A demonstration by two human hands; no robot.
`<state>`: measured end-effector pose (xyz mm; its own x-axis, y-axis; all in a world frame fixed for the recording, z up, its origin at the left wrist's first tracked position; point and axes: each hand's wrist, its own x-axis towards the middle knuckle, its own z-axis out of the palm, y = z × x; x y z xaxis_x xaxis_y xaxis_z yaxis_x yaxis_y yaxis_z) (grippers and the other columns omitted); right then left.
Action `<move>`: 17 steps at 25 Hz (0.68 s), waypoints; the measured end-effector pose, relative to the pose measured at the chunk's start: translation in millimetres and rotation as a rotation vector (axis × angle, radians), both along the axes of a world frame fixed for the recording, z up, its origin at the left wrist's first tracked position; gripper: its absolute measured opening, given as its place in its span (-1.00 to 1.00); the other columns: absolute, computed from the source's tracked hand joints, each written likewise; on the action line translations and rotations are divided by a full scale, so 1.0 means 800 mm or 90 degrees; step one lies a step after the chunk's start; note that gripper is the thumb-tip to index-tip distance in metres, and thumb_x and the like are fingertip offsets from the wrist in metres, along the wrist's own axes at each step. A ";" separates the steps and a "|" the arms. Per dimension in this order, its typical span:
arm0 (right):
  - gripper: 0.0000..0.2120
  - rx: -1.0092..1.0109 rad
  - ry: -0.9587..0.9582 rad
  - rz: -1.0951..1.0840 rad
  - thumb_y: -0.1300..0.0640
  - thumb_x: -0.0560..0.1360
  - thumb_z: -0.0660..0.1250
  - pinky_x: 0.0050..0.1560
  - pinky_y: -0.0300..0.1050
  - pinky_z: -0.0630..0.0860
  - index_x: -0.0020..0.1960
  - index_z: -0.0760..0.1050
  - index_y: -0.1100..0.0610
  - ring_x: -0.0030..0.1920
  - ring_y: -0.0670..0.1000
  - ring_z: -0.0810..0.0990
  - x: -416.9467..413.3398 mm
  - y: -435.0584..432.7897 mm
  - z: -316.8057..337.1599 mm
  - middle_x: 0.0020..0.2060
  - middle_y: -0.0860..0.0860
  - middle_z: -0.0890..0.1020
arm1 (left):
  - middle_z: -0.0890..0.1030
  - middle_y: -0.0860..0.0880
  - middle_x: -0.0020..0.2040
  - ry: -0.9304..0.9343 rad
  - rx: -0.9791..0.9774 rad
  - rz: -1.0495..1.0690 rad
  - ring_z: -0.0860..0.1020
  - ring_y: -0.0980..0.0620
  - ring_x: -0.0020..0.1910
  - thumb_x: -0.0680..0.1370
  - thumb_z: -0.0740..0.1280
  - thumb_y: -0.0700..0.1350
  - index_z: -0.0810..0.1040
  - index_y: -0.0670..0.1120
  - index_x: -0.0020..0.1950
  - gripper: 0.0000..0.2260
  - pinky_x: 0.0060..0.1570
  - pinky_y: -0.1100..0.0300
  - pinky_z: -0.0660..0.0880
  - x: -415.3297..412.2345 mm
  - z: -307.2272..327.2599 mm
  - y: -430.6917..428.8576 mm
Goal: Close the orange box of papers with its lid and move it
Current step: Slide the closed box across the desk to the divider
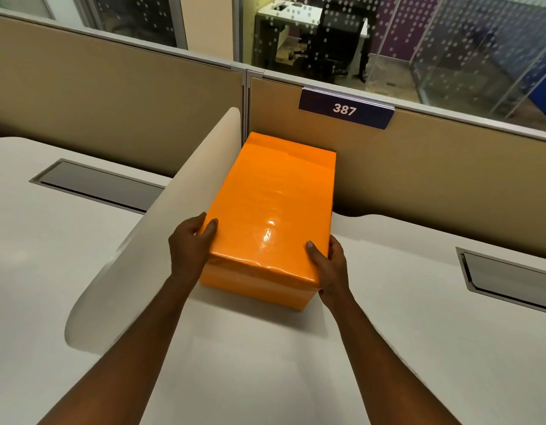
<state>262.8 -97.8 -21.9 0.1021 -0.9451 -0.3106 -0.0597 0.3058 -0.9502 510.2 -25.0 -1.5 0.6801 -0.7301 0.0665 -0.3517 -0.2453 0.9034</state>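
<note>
Both arms come in from 6 o'clock across the white surface [265, 363] and end at the near end of the orange box [253, 289]. The left hand [190, 243] is clamped on the near left corner, thumb up on the lid [271, 204] and fingers wrapped down the side. The right hand [328, 265] does the same on the near right corner, thumb on top, palm flat against the side wall. So both hands are spread about as wide as the box and gripping it between them.

Lid looks fully on already: glossy orange top, its skirt overlapping the paler box body at the near face. No papers visible, they're sealed in. I'd say the closing part is done and we're on the move step.

The box sits on the surface, left side right beside the curved white divider [161, 216] at 9 o'clock, far end up near the tan partition [419, 179] at 12 o'clock. Can't tell if it's actually touching either.

Next move probably needs a firm squeeze lower down on the body, not just the lid, or the lid could lift off alone. Pull back toward 6 o'clock first to clear the divider. The 387 tag [345, 109] hangs on the partition above.
</note>
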 end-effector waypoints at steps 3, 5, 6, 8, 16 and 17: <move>-0.35 0.010 -0.002 -0.001 -0.03 0.45 0.38 0.18 0.24 0.51 0.46 0.20 -0.01 0.20 0.17 0.53 0.008 -0.001 0.000 0.34 0.06 0.46 | 0.58 -0.27 0.21 -0.271 0.000 -0.043 0.51 -0.25 0.23 0.55 0.30 -0.19 0.53 -0.27 0.25 -0.70 0.23 -0.04 0.42 -0.012 0.009 0.001; -0.33 0.012 0.009 0.005 -0.05 0.45 0.38 0.19 0.25 0.50 0.48 0.17 -0.01 0.22 0.17 0.51 0.017 0.000 0.000 0.35 0.06 0.44 | 0.57 -0.29 0.23 -0.367 0.017 -0.084 0.44 -0.31 0.32 0.53 0.31 -0.23 0.54 -0.29 0.23 -0.71 0.31 -0.14 0.35 -0.030 0.009 -0.002; -0.31 0.014 0.021 0.009 -0.07 0.45 0.37 0.20 0.25 0.49 0.48 0.16 -0.01 0.23 0.18 0.51 0.022 0.000 0.000 0.36 0.06 0.43 | 0.57 -0.29 0.24 -0.371 0.029 -0.105 0.42 -0.31 0.34 0.54 0.30 -0.21 0.55 -0.28 0.22 -0.71 0.35 -0.16 0.31 -0.041 0.006 -0.003; -0.30 0.013 0.049 0.016 -0.11 0.45 0.35 0.21 0.24 0.49 0.49 0.14 -0.02 0.24 0.18 0.50 0.028 0.001 0.000 0.37 0.06 0.43 | 0.53 -0.27 0.30 -0.369 0.062 -0.135 0.36 -0.29 0.40 0.58 0.26 -0.15 0.54 -0.23 0.25 -0.71 0.42 -0.15 0.22 -0.063 -0.005 -0.001; -0.27 -0.001 0.187 0.106 -0.21 0.49 0.24 0.24 0.15 0.45 0.52 0.03 0.02 0.30 0.20 0.46 0.026 -0.005 0.020 0.41 0.10 0.38 | 0.43 -0.25 0.40 -0.416 0.121 -0.151 0.26 -0.26 0.46 0.60 0.20 -0.04 0.49 -0.17 0.33 -0.65 0.46 -0.14 0.11 -0.070 -0.007 0.002; -0.22 0.007 0.202 0.124 -0.24 0.49 0.21 0.27 0.16 0.42 0.54 -0.05 0.04 0.34 0.21 0.42 0.025 -0.005 0.021 0.43 0.12 0.34 | 0.40 -0.25 0.42 -0.415 0.140 -0.152 0.23 -0.26 0.48 0.61 0.17 -0.03 0.47 -0.18 0.34 -0.63 0.48 -0.14 0.09 -0.073 -0.004 0.002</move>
<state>283.2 -101.5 -5.2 0.1760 -0.9142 -0.3650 -0.4092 0.2693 -0.8718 451.8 -23.5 -4.9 0.3719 -0.8970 0.2388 -0.8685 -0.2454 0.4307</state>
